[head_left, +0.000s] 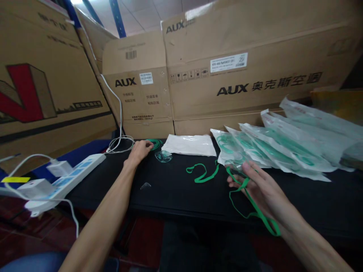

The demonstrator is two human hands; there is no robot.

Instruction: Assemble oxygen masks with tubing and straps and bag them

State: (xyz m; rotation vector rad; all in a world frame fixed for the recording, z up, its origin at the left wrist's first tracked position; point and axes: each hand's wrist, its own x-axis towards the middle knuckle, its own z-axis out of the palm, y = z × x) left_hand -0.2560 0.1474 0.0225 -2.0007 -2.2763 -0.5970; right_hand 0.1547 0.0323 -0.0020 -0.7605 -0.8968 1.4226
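Note:
My left hand [139, 152] reaches to the back of the black table, its fingers closed on a coil of green tubing [156, 143]. Just right of it lies a clear plastic piece, shaped like a mask [163, 156]. On the other side, my right hand [262, 185] pinches a green strap [256, 207] together with a clear plastic part [237, 168]. The strap loops down below the fingers. Another length of green strap [202, 179] curls on the table to the left of that hand. A white pouch [189, 145] lies flat between the two hands.
Several clear-fronted pouches [283, 145] with green contents overlap at the right. A white power strip [72, 183] with plugs and cables lies at the left. Large cardboard boxes [195, 90] wall the back, and a small clear scrap [145, 186] sits near the front edge.

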